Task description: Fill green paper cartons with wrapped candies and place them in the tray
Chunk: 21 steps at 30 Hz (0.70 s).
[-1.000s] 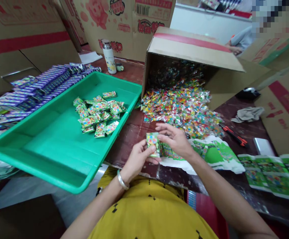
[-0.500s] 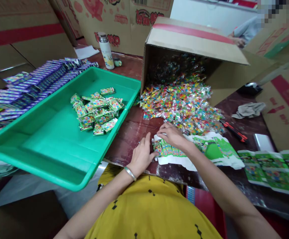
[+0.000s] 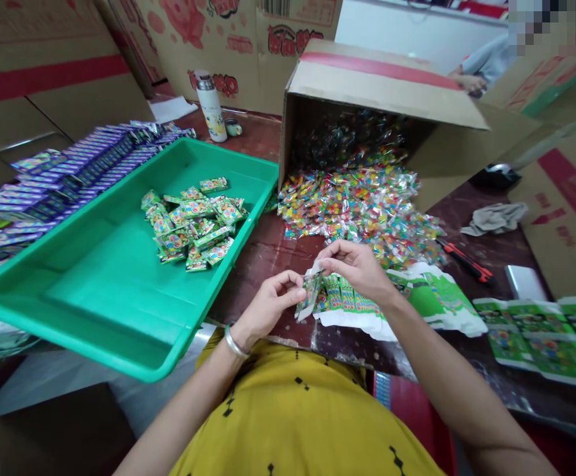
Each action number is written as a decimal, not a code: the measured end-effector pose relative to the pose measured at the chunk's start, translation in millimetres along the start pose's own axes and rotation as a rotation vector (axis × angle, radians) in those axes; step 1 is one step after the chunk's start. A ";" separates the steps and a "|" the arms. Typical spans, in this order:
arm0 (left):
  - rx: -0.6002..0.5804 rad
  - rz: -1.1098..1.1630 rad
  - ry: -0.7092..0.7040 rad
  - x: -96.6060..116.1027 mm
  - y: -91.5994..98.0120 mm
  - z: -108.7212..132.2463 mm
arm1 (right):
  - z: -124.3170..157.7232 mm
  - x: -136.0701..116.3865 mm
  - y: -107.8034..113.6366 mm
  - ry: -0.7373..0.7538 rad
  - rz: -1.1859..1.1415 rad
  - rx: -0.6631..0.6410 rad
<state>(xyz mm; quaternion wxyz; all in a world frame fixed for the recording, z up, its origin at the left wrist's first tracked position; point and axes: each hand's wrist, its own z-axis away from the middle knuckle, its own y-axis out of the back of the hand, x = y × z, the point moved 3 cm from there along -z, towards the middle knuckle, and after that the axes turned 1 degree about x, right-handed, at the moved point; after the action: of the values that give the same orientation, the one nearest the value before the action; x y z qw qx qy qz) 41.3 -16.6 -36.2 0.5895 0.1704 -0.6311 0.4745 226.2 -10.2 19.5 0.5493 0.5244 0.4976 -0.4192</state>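
Observation:
Between my two hands, just above the table's front edge, a small printed candy box point(image 3: 310, 293) is held upright with a pale flap at its top. My left hand point(image 3: 271, 301) pinches its left side with thumb and fingers. At the upper end my right hand point(image 3: 352, 268) is closed on the box's flap. Under and beside my right hand lies a row of flat green box blanks point(image 3: 350, 301), overlapping and fanned to the right. Just behind, small clear bags of colourful candy point(image 3: 352, 205) spill from a tipped cardboard carton point(image 3: 377, 76).
A green tray point(image 3: 104, 291) at left holds several filled-looking small boxes point(image 3: 199, 221). Purple packs point(image 3: 74, 172) are stacked behind it. A flask point(image 3: 211, 109) stands at the back. At right lie a red-black cutter point(image 3: 466, 261), a cloth point(image 3: 495, 218) and more green blanks point(image 3: 540, 337). Another person's hand point(image 3: 469, 82) shows behind.
My hands have lifted one small box from the left end of the row of blanks and now hold it upright. My left hand has gone from spread to pinching.

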 end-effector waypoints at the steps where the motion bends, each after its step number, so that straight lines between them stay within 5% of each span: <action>1: -0.047 0.103 0.033 0.8 -3.1 0.5 | 1.0 -3.9 -2.1 0.008 -0.016 0.027; 6: -0.114 0.322 0.083 4.5 -11.0 3.4 | 17.6 -18.6 -9.2 0.206 0.298 0.200; 9: -0.099 0.326 0.077 5.2 -8.6 3.6 | 29.0 -19.2 -17.0 0.250 0.484 0.096; 17: -0.113 0.103 0.055 2.7 -9.8 6.9 | 28.1 -16.7 -12.2 -0.140 0.198 -0.254; 21: 0.018 0.026 -0.020 8.2 -11.6 5.8 | 23.5 -16.0 -7.7 -0.090 0.105 -0.011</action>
<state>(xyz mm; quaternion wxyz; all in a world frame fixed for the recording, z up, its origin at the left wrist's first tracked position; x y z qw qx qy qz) 44.9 -24.1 -23.3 0.5754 0.1724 -0.6350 0.4858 218.7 -35.4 33.0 0.5952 0.5272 0.4466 -0.4103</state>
